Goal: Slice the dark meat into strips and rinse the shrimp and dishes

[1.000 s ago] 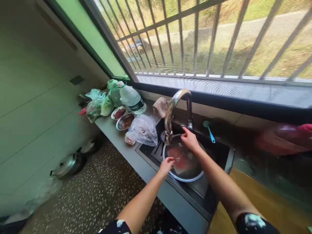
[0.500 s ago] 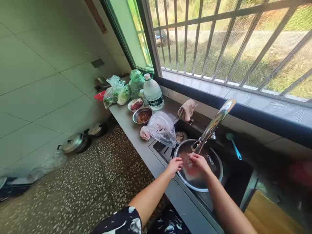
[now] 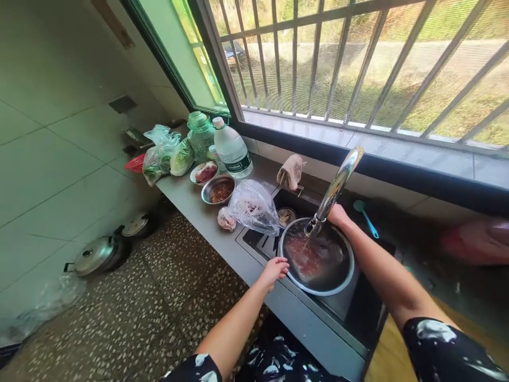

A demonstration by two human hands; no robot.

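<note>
Now the reddish piece is seen underwater in the round basin, just right of the left grip! That grip is held half-open, fingers loosely bent, nothing clasped; whether the rim is touched cannot be told. The right grip is partly hidden behind the faucet, its hold impossible to tell. Ahead of the left grip, a plastic bag and metal bowl are set side by side.

Left hand at water-filled basin rim, right hand behind faucet, reddish piece underwater.
</note>
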